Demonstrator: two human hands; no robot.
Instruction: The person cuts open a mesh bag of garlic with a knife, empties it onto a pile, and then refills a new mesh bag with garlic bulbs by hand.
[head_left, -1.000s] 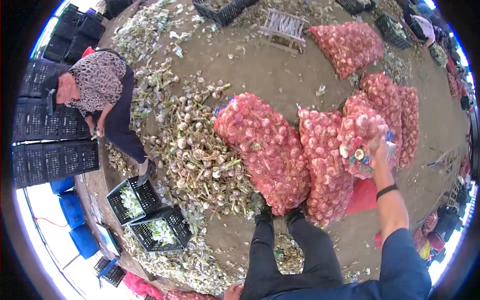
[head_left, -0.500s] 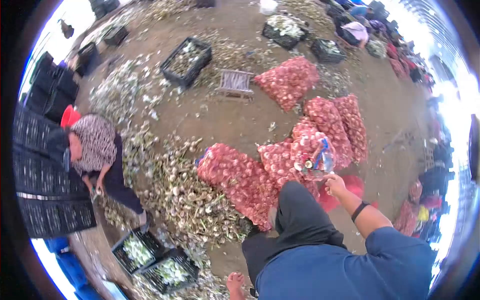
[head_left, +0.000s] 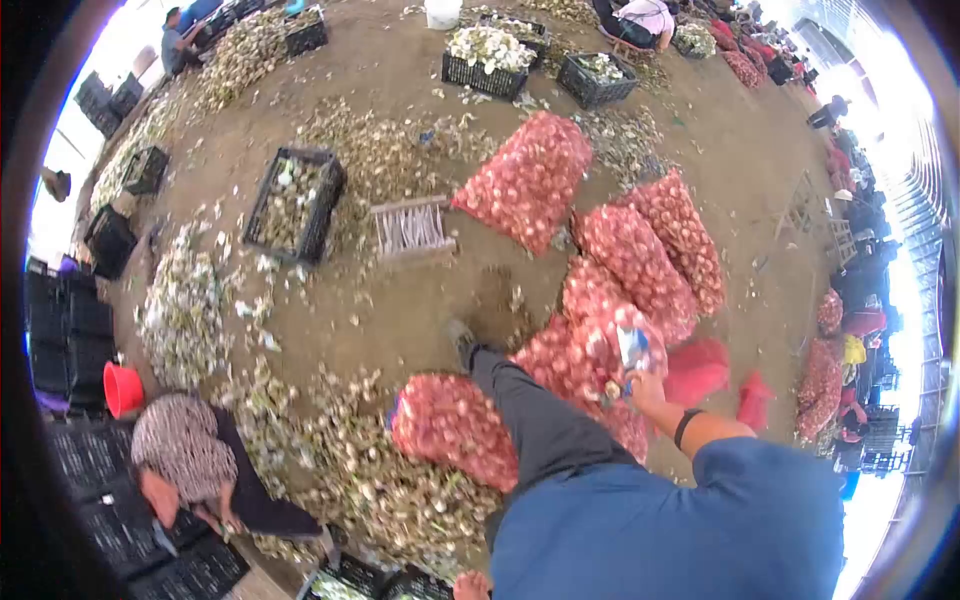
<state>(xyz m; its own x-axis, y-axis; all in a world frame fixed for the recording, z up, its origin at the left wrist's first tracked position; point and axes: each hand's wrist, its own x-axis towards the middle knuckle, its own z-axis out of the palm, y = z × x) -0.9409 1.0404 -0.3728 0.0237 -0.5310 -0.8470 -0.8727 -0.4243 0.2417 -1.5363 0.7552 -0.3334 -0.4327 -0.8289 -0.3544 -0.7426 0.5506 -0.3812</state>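
My right hand [head_left: 645, 387], with a dark band on the wrist, is closed at the top of a red mesh sack. A blue and white piece [head_left: 632, 348] shows at its fingers. That sack leans among other red mesh sacks [head_left: 635, 265] filled with pale bulbs that look like garlic. My left hand [head_left: 472, 585] is low at the bottom edge, partly cut off, and its fingers are too small to judge. Another full sack [head_left: 455, 425] lies beside my leg, which is stretched forward between the sacks.
A co-worker [head_left: 185, 460] bends at the lower left near black crates [head_left: 190, 575] and a red bucket [head_left: 123, 390]. Loose bulbs [head_left: 400, 500] cover the floor. Ahead are a small stool [head_left: 412, 230], a filled crate [head_left: 295, 205] and another sack [head_left: 530, 180].
My leg has stepped forward past the sacks. The view has shifted, and the sacks and co-worker sit lower in it. My right hand is now at the blue and white piece.
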